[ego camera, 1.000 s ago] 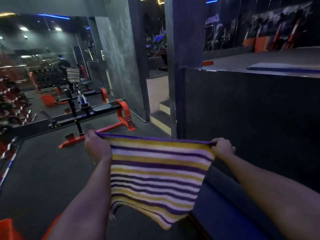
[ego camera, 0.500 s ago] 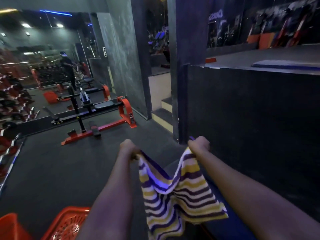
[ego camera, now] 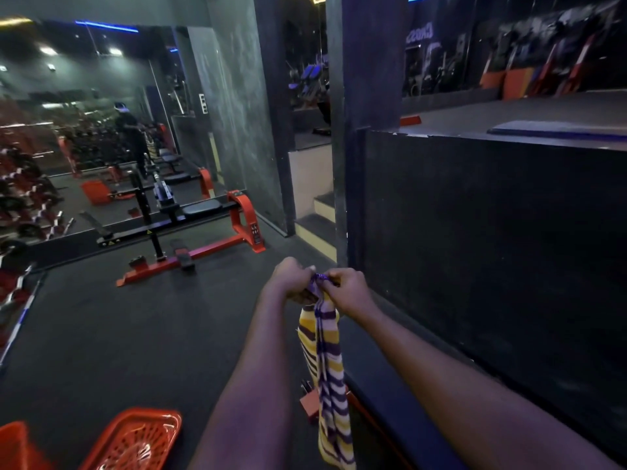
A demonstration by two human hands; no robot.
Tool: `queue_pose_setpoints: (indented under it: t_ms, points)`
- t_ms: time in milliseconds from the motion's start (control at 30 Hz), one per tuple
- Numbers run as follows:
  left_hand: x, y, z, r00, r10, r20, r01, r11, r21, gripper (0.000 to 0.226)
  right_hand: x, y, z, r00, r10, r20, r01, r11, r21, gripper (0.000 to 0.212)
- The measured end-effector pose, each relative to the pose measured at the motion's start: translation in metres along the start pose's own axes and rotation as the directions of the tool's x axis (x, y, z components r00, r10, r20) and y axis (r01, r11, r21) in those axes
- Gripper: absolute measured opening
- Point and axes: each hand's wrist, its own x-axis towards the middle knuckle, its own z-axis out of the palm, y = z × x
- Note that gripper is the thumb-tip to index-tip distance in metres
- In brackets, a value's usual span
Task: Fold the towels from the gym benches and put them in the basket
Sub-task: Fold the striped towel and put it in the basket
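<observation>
Floor (ego camera: 135, 334): dark rubber matting lying flat | mirror (ego camera: 84, 130): covering left side, reflecting ceiling lights (ego camera: 115, 50) | pillar (ego camera: 366, 62): standing centre | steps (ego camera: 315, 225): rising beside it

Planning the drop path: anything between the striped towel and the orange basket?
Nothing visible, bar the person's own left forearm. Left hand and right hand pinch the top of the purple-and-yellow striped towel, which hangs free; the orange plastic lattice basket sits open-topped on the floor, lower left.

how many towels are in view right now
1: the striped towel hangs from the left hand and right hand, which grip its top edge bunched together, right of the orange basket on the floor. More may lie outside the frame.
</observation>
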Motion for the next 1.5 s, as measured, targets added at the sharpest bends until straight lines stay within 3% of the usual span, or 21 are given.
queue_pose_setpoints:
  t_ms: [100, 200, 300, 367, 400, 500, 633, 667, 800, 867, 933, 1000, 1100, 1200, 1233, 1300, 1500]
  points:
    - [-0.008, 0.007, -0.007, 0.986, -0.056, 0.156, 0.079, 0.986, -0.147, 0.065, -0.001, 0.001, -0.006, 0.99, 0.031, 0.136, -0.037, 0.998, 0.044, 0.022]
    - [-0.012, 0.01, -0.013, 0.97, -0.057, 0.238, 0.108, 0.972, -0.208, 0.057, 0.002, 0.002, -0.007, 0.994, 0.01, 0.112, -0.01, 1.0, 0.006, 0.019]
    - [-0.007, 0.002, -0.017, 0.998, 0.043, 0.042, -0.038, 0.993, -0.116, 0.022, 0.011, -0.002, -0.012, 0.99, -0.1, 0.098, 0.104, 0.994, -0.032, 0.005]
    - [-0.002, -0.01, -0.022, 0.974, 0.169, -0.152, -0.169, 0.986, 0.011, 0.019, 0.016, -0.008, -0.021, 0.992, -0.07, 0.108, 0.071, 0.997, -0.003, 0.014]
    - [0.0, -0.016, -0.023, 0.964, 0.223, -0.147, -0.221, 0.975, 0.033, 0.022, 0.019, -0.01, -0.027, 0.993, -0.042, 0.109, 0.04, 0.999, 0.024, 0.018]
    - [0.001, -0.029, -0.017, 0.94, 0.304, 0.152, -0.305, 0.952, -0.017, 0.037, 0.027, -0.015, -0.041, 0.994, 0.015, 0.112, -0.024, 0.997, 0.08, 0.025]
    - [0.008, -0.04, 0.002, 0.89, 0.297, 0.345, -0.306, 0.952, -0.03, 0.044, 0.034, -0.015, -0.051, 0.997, 0.026, 0.071, -0.035, 0.991, 0.13, 0.023]
    - [0.012, -0.043, 0.008, 0.879, 0.273, 0.39, -0.298, 0.955, 0.002, 0.044, 0.035, -0.013, -0.053, 0.998, 0.028, 0.051, -0.034, 0.991, 0.132, 0.024]
    - [0.021, -0.059, 0.032, 0.879, 0.037, 0.476, -0.255, 0.879, 0.402, 0.045, 0.036, -0.007, -0.063, 0.997, 0.065, -0.037, -0.059, 0.986, 0.153, 0.029]
    - [0.021, -0.068, 0.051, 0.878, -0.005, 0.48, -0.248, 0.851, 0.463, 0.05, 0.036, -0.009, -0.07, 0.992, 0.081, -0.092, -0.064, 0.983, 0.171, 0.028]
    - [0.02, -0.078, 0.071, 0.888, 0.005, 0.46, -0.237, 0.863, 0.447, 0.054, 0.037, -0.011, -0.077, 0.982, 0.074, -0.171, -0.046, 0.986, 0.163, 0.028]
    - [0.021, -0.082, 0.089, 0.895, 0.017, 0.446, -0.211, 0.898, 0.387, 0.045, 0.037, -0.011, -0.085, 0.97, 0.069, -0.234, -0.038, 0.99, 0.132, 0.029]
    - [0.021, -0.081, 0.099, 0.933, 0.122, 0.338, -0.265, 0.868, 0.419, 0.032, 0.03, -0.001, -0.1, 0.943, 0.115, -0.311, -0.087, 0.991, 0.104, 0.028]
    - [0.02, -0.074, 0.076, 0.943, 0.329, -0.037, -0.305, 0.906, 0.293, 0.014, 0.022, 0.025, -0.12, 0.861, 0.209, -0.463, -0.207, 0.977, 0.057, 0.026]
    - [0.019, -0.071, 0.062, 0.914, 0.364, -0.18, -0.322, 0.919, 0.226, 0.005, 0.02, 0.035, -0.125, 0.835, 0.263, -0.483, -0.276, 0.96, 0.046, 0.024]
    - [0.018, -0.056, 0.036, 0.851, 0.41, -0.327, -0.375, 0.912, 0.167, 0.013, 0.015, 0.053, -0.129, 0.825, 0.349, -0.445, -0.391, 0.92, -0.003, 0.022]
    - [0.008, -0.018, 0.005, 0.817, 0.439, -0.373, -0.443, 0.893, 0.08, 0.018, 0.01, 0.063, -0.119, 0.821, 0.392, -0.415, -0.446, 0.894, -0.036, 0.02]
